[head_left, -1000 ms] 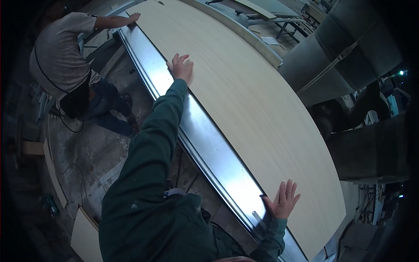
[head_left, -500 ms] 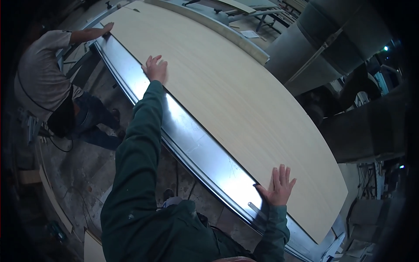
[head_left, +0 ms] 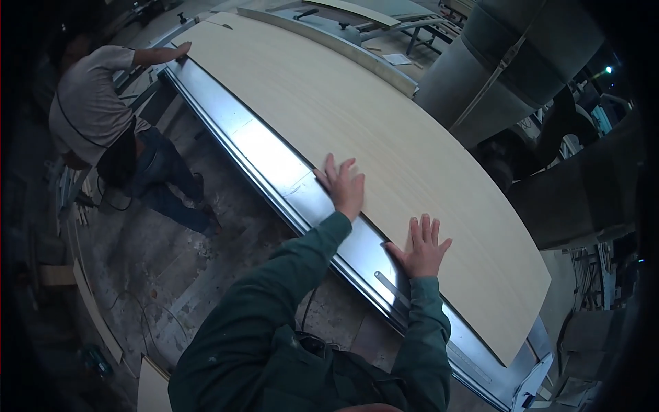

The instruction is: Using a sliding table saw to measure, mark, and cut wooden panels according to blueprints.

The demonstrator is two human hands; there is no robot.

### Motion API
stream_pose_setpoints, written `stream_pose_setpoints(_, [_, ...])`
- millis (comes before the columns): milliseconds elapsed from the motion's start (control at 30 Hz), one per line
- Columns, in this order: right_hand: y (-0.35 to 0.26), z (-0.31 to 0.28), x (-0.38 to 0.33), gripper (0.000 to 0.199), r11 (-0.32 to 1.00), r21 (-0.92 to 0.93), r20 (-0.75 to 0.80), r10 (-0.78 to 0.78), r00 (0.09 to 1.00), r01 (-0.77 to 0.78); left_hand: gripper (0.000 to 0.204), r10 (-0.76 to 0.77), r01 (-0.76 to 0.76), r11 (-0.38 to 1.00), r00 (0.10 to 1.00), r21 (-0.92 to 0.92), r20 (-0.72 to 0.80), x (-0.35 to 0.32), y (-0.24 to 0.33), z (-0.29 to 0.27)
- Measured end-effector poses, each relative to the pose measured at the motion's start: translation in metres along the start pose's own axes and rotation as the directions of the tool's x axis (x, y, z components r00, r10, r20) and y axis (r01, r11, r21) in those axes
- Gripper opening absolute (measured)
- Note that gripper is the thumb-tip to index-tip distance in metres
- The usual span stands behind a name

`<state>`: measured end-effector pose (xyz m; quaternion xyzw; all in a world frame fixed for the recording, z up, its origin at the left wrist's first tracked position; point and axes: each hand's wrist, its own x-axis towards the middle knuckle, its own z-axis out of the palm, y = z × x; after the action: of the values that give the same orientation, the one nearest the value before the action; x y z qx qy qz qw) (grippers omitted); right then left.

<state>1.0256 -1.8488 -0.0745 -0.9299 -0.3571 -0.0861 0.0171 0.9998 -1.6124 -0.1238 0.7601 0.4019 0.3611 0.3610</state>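
A large pale wooden panel (head_left: pixel 384 144) lies flat on a long metal sliding table (head_left: pixel 268 154), whose shiny strip shows along the panel's near edge. My left hand (head_left: pixel 343 187) rests on the panel near that edge, fingers spread. To its right and nearer to me, my right hand (head_left: pixel 422 248) lies on the panel too, fingers stretched out and thumb toward the edge. Neither hand holds anything. Beside the right hand, a short slot (head_left: pixel 390 287) shows in the metal.
At the far left a co-worker (head_left: pixel 103 110) stands with a hand (head_left: pixel 182 51) on the panel's corner. A long fence (head_left: pixel 329 47) runs along the far side. Large grey ducts (head_left: pixel 501 62) stand at right. A board (head_left: pixel 152 388) leans at lower left.
My left hand has moved right and nearer along the panel's edge, closer to my right hand. The view has shifted slightly. The right hand stays spread on the panel.
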Motion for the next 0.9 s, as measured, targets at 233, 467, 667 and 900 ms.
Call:
stream_pose_setpoints(233, [-0.020, -0.003, 0.009, 0.089, 0.995, 0.101, -0.006, 0.015, 1.000, -0.014, 0.039, -0.059, 0.071, 0.993, 0.992, 0.100, -0.113, -0.006, 0.024, 0.006])
stream_pose_setpoints(467, [0.055, 0.009, -0.033, 0.085, 0.942, 0.257, -0.061, -0.205, 0.977, 0.214, 0.037, -0.097, 0.109, 0.987, 0.989, 0.114, -0.108, 0.014, 0.014, -0.001])
stream_pose_setpoints(667, [0.214, -0.039, -0.174, 0.102, 0.996, 0.075, 0.131, -0.050, 0.990, 0.040, 0.038, -0.106, 0.124, 0.982, 0.986, 0.140, -0.129, 0.032, 0.004, -0.014])
stream_pose_setpoints(900, [0.283, -0.034, -0.234, 0.116, 0.996, -0.080, 0.218, 0.044, 0.975, -0.027, 0.039, -0.099, 0.114, 0.985, 0.988, 0.132, -0.116, 0.044, -0.011, -0.011])
